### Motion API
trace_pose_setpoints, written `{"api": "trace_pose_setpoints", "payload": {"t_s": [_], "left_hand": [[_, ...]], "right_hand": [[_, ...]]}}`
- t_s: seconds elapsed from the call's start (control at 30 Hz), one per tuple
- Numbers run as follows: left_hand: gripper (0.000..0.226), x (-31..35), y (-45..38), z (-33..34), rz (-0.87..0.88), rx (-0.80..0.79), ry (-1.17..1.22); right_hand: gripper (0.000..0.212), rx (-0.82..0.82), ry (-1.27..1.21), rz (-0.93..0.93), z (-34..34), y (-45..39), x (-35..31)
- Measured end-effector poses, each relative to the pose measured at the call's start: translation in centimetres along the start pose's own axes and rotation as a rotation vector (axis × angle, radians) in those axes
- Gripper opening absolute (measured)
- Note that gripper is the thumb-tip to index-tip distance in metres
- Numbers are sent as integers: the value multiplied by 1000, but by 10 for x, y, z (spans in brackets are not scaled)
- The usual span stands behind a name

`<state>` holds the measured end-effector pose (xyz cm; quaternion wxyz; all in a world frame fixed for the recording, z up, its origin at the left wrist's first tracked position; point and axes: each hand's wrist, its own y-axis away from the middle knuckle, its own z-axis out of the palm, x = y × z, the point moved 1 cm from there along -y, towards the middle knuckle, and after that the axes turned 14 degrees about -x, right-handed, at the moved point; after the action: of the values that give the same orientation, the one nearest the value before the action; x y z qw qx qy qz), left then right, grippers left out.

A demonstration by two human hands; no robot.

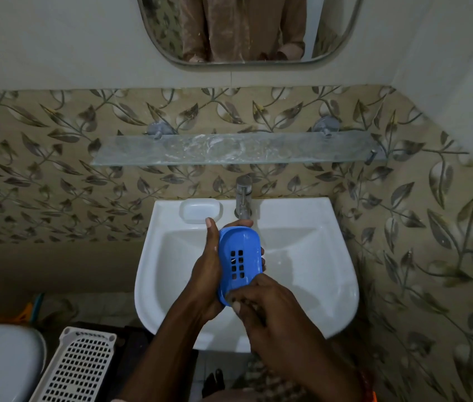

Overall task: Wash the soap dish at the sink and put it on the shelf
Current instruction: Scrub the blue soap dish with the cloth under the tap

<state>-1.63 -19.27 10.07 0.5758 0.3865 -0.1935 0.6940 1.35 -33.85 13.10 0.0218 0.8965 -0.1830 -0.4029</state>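
Note:
A blue plastic soap dish (pixel 239 256) with a grid of drain holes is held over the white sink (pixel 316 256), tilted with its hollow side facing me. My left hand (pixel 207 265) grips its left edge, thumb up near the tap (pixel 243 198). My right hand (pixel 261 303) has its fingertips on the dish's lower end. A glass shelf (pixel 238 149) hangs on the wall above the tap.
A white soap holder (pixel 200 209) sits on the sink's back rim, left of the tap. A mirror (pixel 247 27) hangs above the shelf. Below left are a white toilet lid (pixel 0 361) and a perforated white basket (pixel 78 369).

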Motion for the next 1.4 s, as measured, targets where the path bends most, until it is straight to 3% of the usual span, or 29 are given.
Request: {"api": "trace_pose_setpoints", "payload": {"t_s": [0.17,0.37,0.57,0.8,0.97,1.23,1.4], "left_hand": [[79,3,6,-5,-28,6,-15],[78,5,8,-3,-103,21,-44],[76,9,11,-4,-69,41,-84],[73,2,14,9,-148,143,-176],[73,8,15,22,-168,236,-342],[75,19,16,13,-194,212,-332],[75,25,16,1,-197,224,-302]], "right_hand": [[22,7,250,84,-5,1,10],[31,187,407,60,-30,-7,4],[32,-11,347,102,-2,4,10],[31,112,449,139,-33,-16,4],[37,-156,519,93,1,3,2],[28,77,499,134,-33,-30,-2],[31,-136,424,39,9,-6,-6]]}}
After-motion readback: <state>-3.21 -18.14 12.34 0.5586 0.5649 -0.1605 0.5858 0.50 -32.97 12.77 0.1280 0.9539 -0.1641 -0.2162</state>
